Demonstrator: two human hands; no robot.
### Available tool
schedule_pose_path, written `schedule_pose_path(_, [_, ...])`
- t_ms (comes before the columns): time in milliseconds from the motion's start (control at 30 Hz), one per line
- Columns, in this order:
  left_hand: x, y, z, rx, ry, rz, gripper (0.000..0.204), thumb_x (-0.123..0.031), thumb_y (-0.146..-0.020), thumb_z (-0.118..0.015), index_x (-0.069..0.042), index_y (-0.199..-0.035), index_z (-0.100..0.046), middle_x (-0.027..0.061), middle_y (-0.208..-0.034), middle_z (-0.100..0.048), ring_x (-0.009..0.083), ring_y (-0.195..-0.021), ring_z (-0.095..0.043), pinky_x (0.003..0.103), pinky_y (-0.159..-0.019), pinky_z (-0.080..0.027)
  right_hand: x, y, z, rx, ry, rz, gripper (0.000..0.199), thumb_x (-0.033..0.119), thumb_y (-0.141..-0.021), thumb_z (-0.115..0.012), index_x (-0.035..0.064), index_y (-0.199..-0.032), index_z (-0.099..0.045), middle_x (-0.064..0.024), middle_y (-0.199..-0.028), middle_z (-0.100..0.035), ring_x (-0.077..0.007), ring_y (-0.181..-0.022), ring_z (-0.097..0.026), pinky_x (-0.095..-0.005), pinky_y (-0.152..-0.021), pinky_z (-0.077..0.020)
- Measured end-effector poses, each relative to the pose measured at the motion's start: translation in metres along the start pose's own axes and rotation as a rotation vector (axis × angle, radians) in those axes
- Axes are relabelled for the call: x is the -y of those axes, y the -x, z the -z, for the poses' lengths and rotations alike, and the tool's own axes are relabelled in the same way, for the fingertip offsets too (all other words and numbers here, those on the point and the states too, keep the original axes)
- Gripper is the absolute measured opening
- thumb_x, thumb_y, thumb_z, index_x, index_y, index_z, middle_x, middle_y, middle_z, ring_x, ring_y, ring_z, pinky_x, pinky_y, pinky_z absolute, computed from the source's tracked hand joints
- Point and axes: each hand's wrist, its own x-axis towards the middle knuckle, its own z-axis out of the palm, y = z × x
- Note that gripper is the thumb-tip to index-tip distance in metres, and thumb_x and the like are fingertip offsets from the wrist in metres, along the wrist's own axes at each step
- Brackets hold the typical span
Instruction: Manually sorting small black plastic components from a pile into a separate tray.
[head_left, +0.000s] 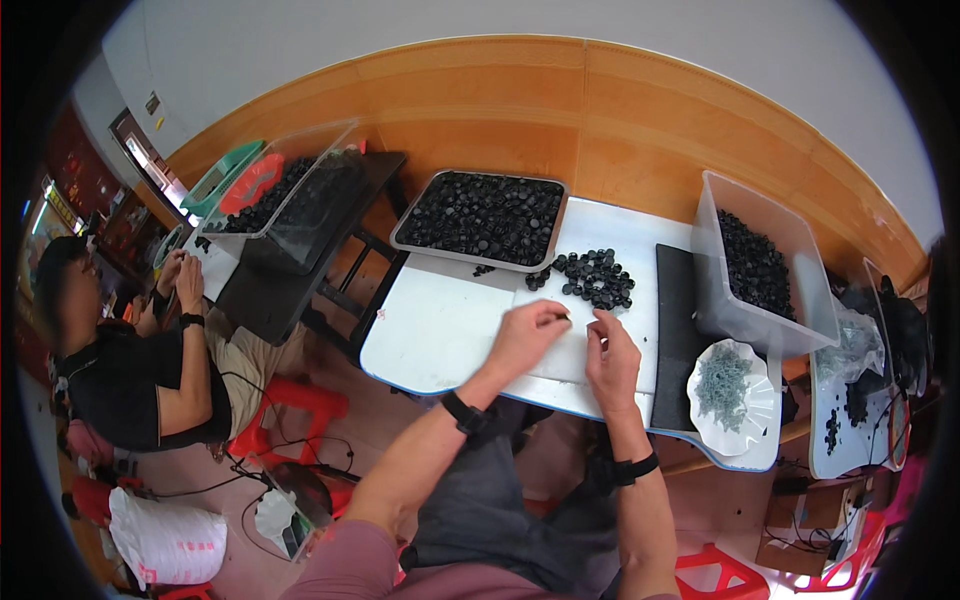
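My left hand (530, 335) is above the white table (440, 335), thumb and fingers pinched together. A small black piece shows at its fingertips; its exact shape is too small to tell. Close by on the right, my right hand (612, 362) has its thumb and fingers brought together, and whatever they hold is hidden. Just beyond both hands lies a loose pile of small round black caps (597, 279). Behind that pile, a shallow metal tray (397, 238) is heaped with more such caps.
On the right stand a clear plastic bin (812, 330) of black parts and a white fluted dish (755, 432) with small grey-green pieces, partly over a black mat (675, 330). Another person (150, 370) works at the left beside a dark table with a clear bin (335, 135). Red stools stand below.
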Motion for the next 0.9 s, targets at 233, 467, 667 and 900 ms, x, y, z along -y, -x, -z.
schedule_pose_path(233, [-0.06,-0.104,0.09,-0.258,-0.641,-0.423,0.025,-0.015,-0.086,-0.078,-0.006,-0.11,-0.075,0.0156,-0.092,-0.076,0.034,-0.087,-0.074,0.041,-0.077,-0.058,0.005,-0.003,-0.001,-0.048,-0.077,-0.051,0.026,-0.005,-0.091,-0.067,0.0017,-0.116,-0.068,-0.0148,-0.09,-0.074,-0.0248,-0.076,-0.073,-0.0336,-0.067,-0.0573])
schedule_pose_path(467, [-0.04,-0.11,0.085,-0.211,-0.809,-0.644,0.028,-0.003,-0.086,-0.074,-0.004,-0.114,-0.071,0.0144,-0.125,-0.068,0.0346,-0.122,-0.061,0.046,-0.101,-0.051,-0.003,-0.005,-0.003,-0.225,-0.089,-0.074,0.022,-0.006,-0.092,-0.065,-0.0001,-0.113,-0.07,-0.0157,-0.094,-0.075,-0.0236,-0.078,-0.074,-0.0323,-0.067,-0.0574])
schedule_pose_path(667, [-0.036,-0.05,0.058,-0.105,-0.882,-0.763,0.024,0.002,-0.086,-0.07,-0.004,-0.109,-0.071,0.0127,-0.12,-0.068,0.0345,-0.115,-0.063,0.045,-0.093,-0.051,-0.002,-0.004,0.001,-0.232,-0.104,-0.111,0.022,-0.006,-0.092,-0.065,-0.0001,-0.112,-0.07,-0.0152,-0.095,-0.076,-0.0232,-0.079,-0.074,-0.0314,-0.067,-0.0574])
schedule_pose_path(900, [-0.003,-0.004,0.038,0.0,-0.7,-0.429,0.049,-0.002,-0.089,-0.069,0.001,-0.137,-0.057,0.0226,-0.14,-0.061,0.0412,-0.131,-0.056,0.046,-0.111,-0.046,-0.001,-0.007,0.004,-0.274,-0.044,-0.134,0.024,-0.007,-0.09,-0.064,-0.0009,-0.112,-0.068,-0.0137,-0.096,-0.071,-0.022,-0.078,-0.069,-0.0341,-0.07,-0.0558])
